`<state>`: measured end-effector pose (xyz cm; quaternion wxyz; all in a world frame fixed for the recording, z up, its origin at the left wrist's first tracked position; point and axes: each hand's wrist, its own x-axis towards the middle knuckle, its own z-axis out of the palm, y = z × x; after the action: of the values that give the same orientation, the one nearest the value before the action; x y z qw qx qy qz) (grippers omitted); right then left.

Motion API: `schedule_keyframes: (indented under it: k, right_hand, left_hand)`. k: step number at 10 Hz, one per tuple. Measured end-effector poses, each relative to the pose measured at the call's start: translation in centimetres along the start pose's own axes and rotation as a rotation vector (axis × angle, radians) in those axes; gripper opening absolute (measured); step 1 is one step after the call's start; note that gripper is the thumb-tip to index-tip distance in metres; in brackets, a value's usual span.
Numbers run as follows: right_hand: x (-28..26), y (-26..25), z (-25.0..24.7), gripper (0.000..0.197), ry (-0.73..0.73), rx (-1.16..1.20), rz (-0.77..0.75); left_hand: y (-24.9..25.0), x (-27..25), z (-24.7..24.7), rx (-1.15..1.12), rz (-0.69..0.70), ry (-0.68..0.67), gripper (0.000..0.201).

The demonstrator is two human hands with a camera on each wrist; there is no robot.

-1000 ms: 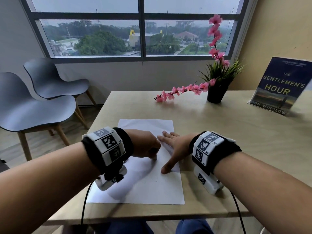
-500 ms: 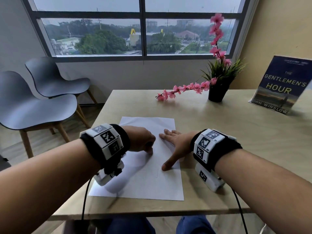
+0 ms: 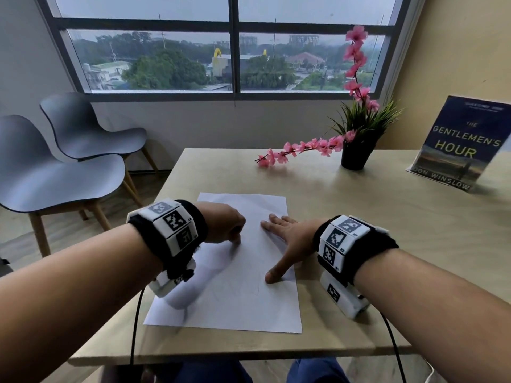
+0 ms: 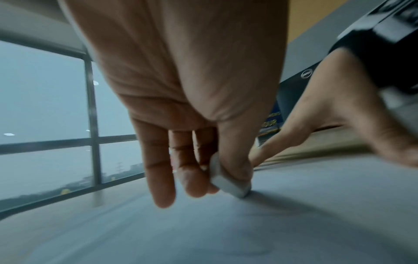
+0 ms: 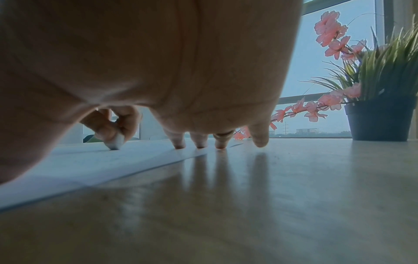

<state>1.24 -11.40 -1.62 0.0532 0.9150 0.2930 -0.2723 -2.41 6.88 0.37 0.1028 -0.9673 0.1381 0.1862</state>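
Erasing step in hand. Left grip [image 3: 224, 225] curled, thumb and fingers pinching eraser [image 4: 228, 180], corner touching paper [image 3: 243, 308] directly beneath. Right grip [image 3: 290, 239] just beside, flat, fingers straight, pressing paper onto worktop [image 3: 387, 217]. Next, likely: short firm rubs, sheet pinned against creasing.

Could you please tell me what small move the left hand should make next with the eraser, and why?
Probably a short rubbing stroke toward the person: the left hand pinches the white eraser with its corner on the sheet of paper, faint pencil lines lie nearer on the sheet, and the right hand presses flat on its right edge, so it should not slip.
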Motion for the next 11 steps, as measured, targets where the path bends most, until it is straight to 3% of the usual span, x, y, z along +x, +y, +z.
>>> schedule_keyframes:
  k: [1, 3, 5, 6, 8, 10, 11]
  right_hand:
    - [0.2, 0.0, 0.0, 0.128, -0.006, -0.005, -0.001]
    - [0.1, 0.0, 0.0, 0.127, -0.009, 0.014, 0.0]
    - [0.2, 0.1, 0.0, 0.128, -0.015, 0.014, 0.001]
    - [0.1, 0.0, -0.1, 0.128, -0.017, 0.012, 0.006]
    - [0.3, 0.0, -0.1, 0.128, -0.024, 0.017, 0.004]
    - [0.1, -0.2, -0.2, 0.128, -0.015, 0.013, 0.013]
    - [0.1, -0.2, -0.1, 0.128, -0.013, 0.014, 0.013]
  left_hand:
    - [1.2, -0.3, 0.5, -0.003, 0.071, -0.038, 0.026]
    - [-1.0, 0.3, 0.0, -0.021, -0.039, 0.008, 0.026]
    - [0.5, -0.3, 0.6, 0.005, 0.06, -0.03, 0.025]
    - [-1.1, -0.2, 0.3, -0.038, -0.013, 0.004, 0.025]
    - [0.2, -1.2, 1.2, 0.008, 0.075, -0.023, 0.022]
    - [-1.1, -1.0, 0.5, -0.014, -0.011, 0.0, 0.026]
    - [-0.2, -1.4, 1.2, 0.027, 0.057, -0.007, 0.022]
